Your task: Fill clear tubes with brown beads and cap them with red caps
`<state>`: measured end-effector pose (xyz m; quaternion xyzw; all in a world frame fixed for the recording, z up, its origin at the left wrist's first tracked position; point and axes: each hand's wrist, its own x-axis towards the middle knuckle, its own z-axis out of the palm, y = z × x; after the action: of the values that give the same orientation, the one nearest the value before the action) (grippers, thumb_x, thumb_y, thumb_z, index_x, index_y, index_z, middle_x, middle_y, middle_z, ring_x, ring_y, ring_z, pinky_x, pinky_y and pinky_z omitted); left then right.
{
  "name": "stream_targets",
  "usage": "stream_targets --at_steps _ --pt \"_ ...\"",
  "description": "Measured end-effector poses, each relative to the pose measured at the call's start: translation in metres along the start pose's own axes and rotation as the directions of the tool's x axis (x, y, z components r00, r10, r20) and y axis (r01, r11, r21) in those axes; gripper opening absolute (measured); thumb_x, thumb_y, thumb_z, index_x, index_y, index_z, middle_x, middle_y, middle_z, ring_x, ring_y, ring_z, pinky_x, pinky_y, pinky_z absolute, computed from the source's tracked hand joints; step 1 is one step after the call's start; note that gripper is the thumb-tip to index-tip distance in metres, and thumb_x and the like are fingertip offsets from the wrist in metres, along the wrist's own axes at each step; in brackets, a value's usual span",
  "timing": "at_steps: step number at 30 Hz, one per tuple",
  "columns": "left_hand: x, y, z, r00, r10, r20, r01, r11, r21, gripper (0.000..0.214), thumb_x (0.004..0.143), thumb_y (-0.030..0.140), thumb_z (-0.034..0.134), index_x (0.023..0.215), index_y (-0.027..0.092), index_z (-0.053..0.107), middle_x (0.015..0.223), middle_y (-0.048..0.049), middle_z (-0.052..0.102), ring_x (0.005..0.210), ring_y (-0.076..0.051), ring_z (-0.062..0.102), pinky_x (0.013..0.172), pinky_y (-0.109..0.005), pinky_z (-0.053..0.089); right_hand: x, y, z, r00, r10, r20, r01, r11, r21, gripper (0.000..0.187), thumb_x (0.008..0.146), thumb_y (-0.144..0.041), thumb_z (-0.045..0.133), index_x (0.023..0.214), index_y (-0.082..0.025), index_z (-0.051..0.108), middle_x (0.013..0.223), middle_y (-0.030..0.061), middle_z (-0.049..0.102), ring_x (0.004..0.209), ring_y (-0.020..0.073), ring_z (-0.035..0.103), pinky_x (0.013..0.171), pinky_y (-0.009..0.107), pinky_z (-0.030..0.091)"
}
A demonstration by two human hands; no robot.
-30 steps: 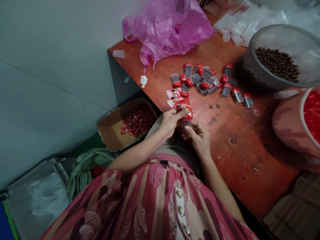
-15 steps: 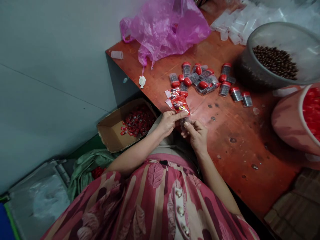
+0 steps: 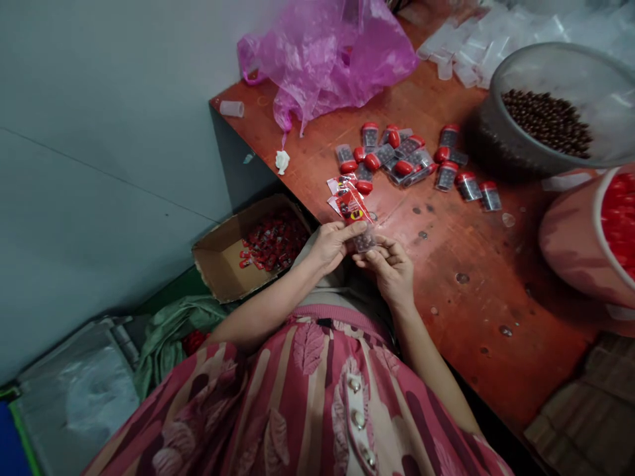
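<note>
Between both hands, near the table edge, is a small clear container [image 3: 366, 241] of dark balls. A printed red wrapper [image 3: 355, 206] covers its far part. My left hand [image 3: 333, 248] pinches the wrapper and container from the left, thumb on top. At the near right end, the fingers of my right hand [image 3: 395, 272] are closed on the container. More printed wrappers [image 3: 341, 183] lie on the table just beyond. Several filled containers with red caps [image 3: 381, 157] are scattered past them.
On the red table [image 3: 461, 244] stand a grey bowl [image 3: 510, 142] of dark balls and a pink bowl [image 3: 565, 241] of red pieces. Clear empty containers [image 3: 486, 53] are heaped behind, beside a purple bag [image 3: 337, 59]. Below left, a cardboard box [image 3: 211, 264] holds red-capped containers.
The container has tilted and its clear near end shows more between my hands. The right fingers have shifted slightly down and right along it.
</note>
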<state>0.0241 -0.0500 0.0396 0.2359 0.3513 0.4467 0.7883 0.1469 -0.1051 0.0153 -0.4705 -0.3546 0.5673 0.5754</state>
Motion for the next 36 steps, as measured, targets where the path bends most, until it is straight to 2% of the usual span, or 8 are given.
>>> stream_targets --at_steps 9,14,18,20,22,26,29,36 --pt "-0.017 -0.003 -0.005 0.996 -0.048 0.073 0.049 0.999 -0.019 0.036 0.054 0.032 0.09 0.064 0.008 0.066 0.06 -0.0024 0.063 0.053 -0.008 0.055 0.053 -0.022 0.046 0.014 -0.002 0.014 0.999 -0.019 -0.047 0.019 1.0 0.001 0.037 0.067 -0.034 0.08 0.08 -0.022 0.048 0.057 -0.009 0.061 0.046 0.0106 0.063 0.047 0.02 0.055" --pt "-0.033 0.008 -0.041 0.965 0.114 -0.236 -0.151 0.978 -0.144 0.041 0.06 0.041 0.087 0.083 0.013 0.068 0.098 -0.0112 0.074 0.092 -0.02 0.07 0.083 -0.029 0.056 0.016 -0.014 0.019 1.0 0.009 0.019 -0.008 0.998 -0.062 0.035 0.066 -0.033 0.079 0.083 -0.021 0.051 0.059 -0.0062 0.065 0.048 0.012 0.064 0.044 0.02 0.052" --pt "-0.036 0.012 -0.07 0.875 0.216 -0.433 -0.132 0.967 0.217 0.048 0.069 0.052 0.078 0.096 0.013 0.068 0.101 -0.0143 0.074 0.084 -0.021 0.072 0.078 -0.033 0.058 0.017 -0.018 0.01 1.0 -0.014 -0.025 0.01 0.992 -0.124 0.029 0.07 -0.034 0.076 0.082 -0.02 0.054 0.056 -0.0061 0.064 0.044 0.0103 0.061 0.042 0.018 0.049" --pt "-0.025 0.016 -0.074 0.829 0.457 -0.321 -0.211 0.788 0.578 0.045 0.076 0.052 0.071 0.102 0.015 0.07 0.101 -0.0124 0.074 0.085 -0.021 0.072 0.081 -0.036 0.058 0.017 -0.016 0.009 1.0 -0.013 -0.023 0.009 0.988 -0.151 0.028 0.073 -0.036 0.075 0.081 -0.019 0.055 0.059 -0.005 0.065 0.044 0.0094 0.06 0.042 0.018 0.048" --pt "-0.005 0.024 -0.071 0.754 0.656 -0.015 -0.333 0.402 0.853 0.038 0.083 0.047 0.065 0.106 0.018 0.072 0.111 -0.0105 0.073 0.102 -0.023 0.069 0.096 -0.04 0.053 0.017 -0.014 0.009 1.0 -0.008 -0.007 0.007 0.985 -0.17 0.027 0.074 -0.038 0.073 0.08 -0.019 0.055 0.061 -0.0039 0.066 0.045 0.0089 0.06 0.042 0.018 0.048" --pt "0.043 0.039 -0.059 0.741 0.547 0.389 -0.33 -0.208 0.921 0.032 0.087 0.034 0.063 0.117 0.024 0.069 0.136 -0.0074 0.059 0.135 -0.028 0.046 0.115 -0.052 0.03 0.015 -0.012 0.01 1.0 0.002 0.031 0.004 0.98 -0.197 0.025 0.076 -0.038 0.072 0.081 -0.019 0.057 0.064 -0.0028 0.067 0.046 0.0084 0.06 0.042 0.017 0.047" --pt "0.066 0.041 -0.055 0.779 0.485 0.397 -0.269 -0.313 0.911 0.025 0.088 0.032 0.063 0.111 0.028 0.071 0.135 -0.0049 0.06 0.138 -0.029 0.043 0.116 -0.057 0.024 0.014 -0.013 0.006 0.999 0.003 0.039 0.005 0.976 -0.219 0.024 0.077 -0.039 0.071 0.082 -0.019 0.058 0.065 -0.0026 0.067 0.047 0.0085 0.06 0.043 0.018 0.047" --pt "0.08 0.029 -0.056 0.713 0.628 0.313 -0.25 -0.19 0.949 0.015 0.088 0.026 0.062 0.095 0.025 0.076 0.119 -0.0042 0.07 0.129 -0.027 0.052 0.117 -0.053 0.024 0.028 -0.02 0.002 0.999 -0.009 0.037 0.018 0.968 -0.252 0.025 0.076 -0.039 0.072 0.079 -0.018 0.059 0.064 -0.0024 0.065 0.05 0.0085 0.059 0.045 0.018 0.047"
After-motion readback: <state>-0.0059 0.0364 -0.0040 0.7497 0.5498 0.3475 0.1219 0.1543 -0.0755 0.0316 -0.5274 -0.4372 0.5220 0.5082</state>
